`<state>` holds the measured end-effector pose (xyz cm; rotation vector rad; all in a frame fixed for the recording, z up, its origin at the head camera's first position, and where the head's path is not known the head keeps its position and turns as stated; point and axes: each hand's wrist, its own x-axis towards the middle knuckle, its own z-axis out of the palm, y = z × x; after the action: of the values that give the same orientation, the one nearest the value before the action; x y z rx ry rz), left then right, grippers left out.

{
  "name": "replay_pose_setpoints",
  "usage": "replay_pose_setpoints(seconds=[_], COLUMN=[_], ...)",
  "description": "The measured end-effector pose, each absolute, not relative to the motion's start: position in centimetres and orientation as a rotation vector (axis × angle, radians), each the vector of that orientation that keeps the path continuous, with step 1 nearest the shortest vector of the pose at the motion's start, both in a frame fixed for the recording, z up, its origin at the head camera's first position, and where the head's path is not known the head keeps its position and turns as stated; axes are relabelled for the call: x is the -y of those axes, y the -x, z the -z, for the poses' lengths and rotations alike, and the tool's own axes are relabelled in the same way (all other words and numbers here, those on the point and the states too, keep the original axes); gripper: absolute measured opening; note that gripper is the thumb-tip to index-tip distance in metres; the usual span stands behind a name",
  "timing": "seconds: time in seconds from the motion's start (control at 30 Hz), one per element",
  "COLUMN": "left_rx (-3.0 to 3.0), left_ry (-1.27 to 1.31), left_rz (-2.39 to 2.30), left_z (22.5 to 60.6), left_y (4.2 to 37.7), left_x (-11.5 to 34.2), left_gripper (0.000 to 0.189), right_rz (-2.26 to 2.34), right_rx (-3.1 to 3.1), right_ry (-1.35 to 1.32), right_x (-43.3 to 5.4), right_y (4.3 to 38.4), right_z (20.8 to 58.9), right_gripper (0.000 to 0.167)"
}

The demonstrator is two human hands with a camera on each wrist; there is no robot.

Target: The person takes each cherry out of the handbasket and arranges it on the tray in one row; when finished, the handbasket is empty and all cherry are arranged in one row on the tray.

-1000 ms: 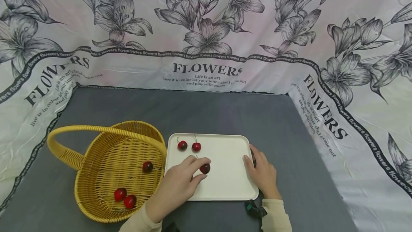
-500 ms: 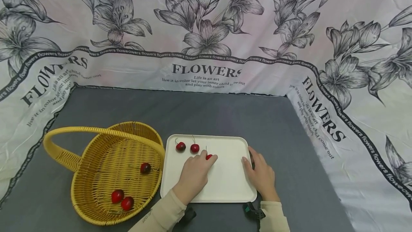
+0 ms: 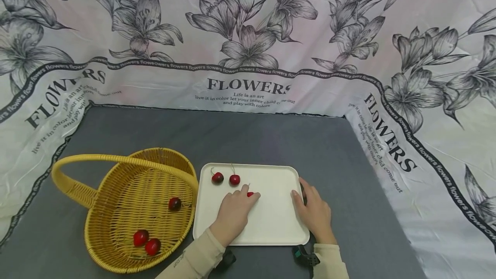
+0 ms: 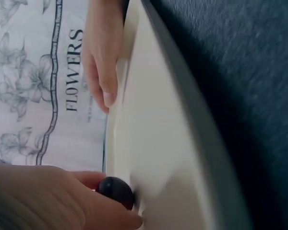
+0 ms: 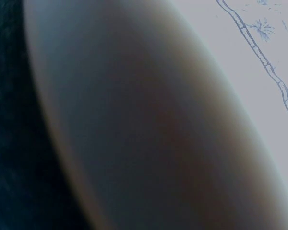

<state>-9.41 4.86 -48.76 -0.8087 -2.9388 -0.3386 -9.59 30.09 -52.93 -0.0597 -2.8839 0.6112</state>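
My left hand (image 3: 234,212) pinches a dark red cherry (image 3: 250,194) between thumb and fingers, low over the middle of a cream rectangular tray (image 3: 275,218). The same cherry (image 4: 116,189) shows dark and round between the fingers in the left wrist view. With its thumb at the rim and its fingers along the outer side, my right hand (image 3: 315,214) grips the tray's right edge. Two cherries with stems, one cherry (image 3: 217,178) and another cherry (image 3: 234,179), lie near the tray's back left corner. A blurred close surface fills most of the right wrist view.
Left of the tray stands a yellow wicker basket (image 3: 125,201) with a tall handle (image 3: 128,158). Inside it lie three cherries, one (image 3: 175,204) near its right side. A floral cloth (image 3: 248,89) borders the grey table (image 3: 248,134) at the back and sides.
My left hand has carried the cherry from the basket side further over the tray, turned palm down and lowered slightly. The right hand has stayed at the tray's edge.
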Motion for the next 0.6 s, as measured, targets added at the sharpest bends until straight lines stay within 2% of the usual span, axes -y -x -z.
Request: replay_pose_setpoints(seconds=[0.1,0.3,0.6], left_rx=[2.948,2.890,2.776], left_ry=[0.780,0.700,0.602], left_rz=[0.378,0.357,0.405], left_z=[48.7,49.1,50.0], left_y=[8.9,8.4,9.7], left_x=[-4.7,-4.5,-5.2], left_gripper=[0.046,0.038,0.034], right_rz=[-0.612,-0.607,-0.617], right_rx=[2.879,2.879,2.900], right_ry=[0.056,0.056,0.079], right_x=[-30.1,-30.2,-30.2], right_y=[9.5,9.6,9.5], right_z=[52.8,52.7,52.8], right_gripper=[0.051,0.051,0.051])
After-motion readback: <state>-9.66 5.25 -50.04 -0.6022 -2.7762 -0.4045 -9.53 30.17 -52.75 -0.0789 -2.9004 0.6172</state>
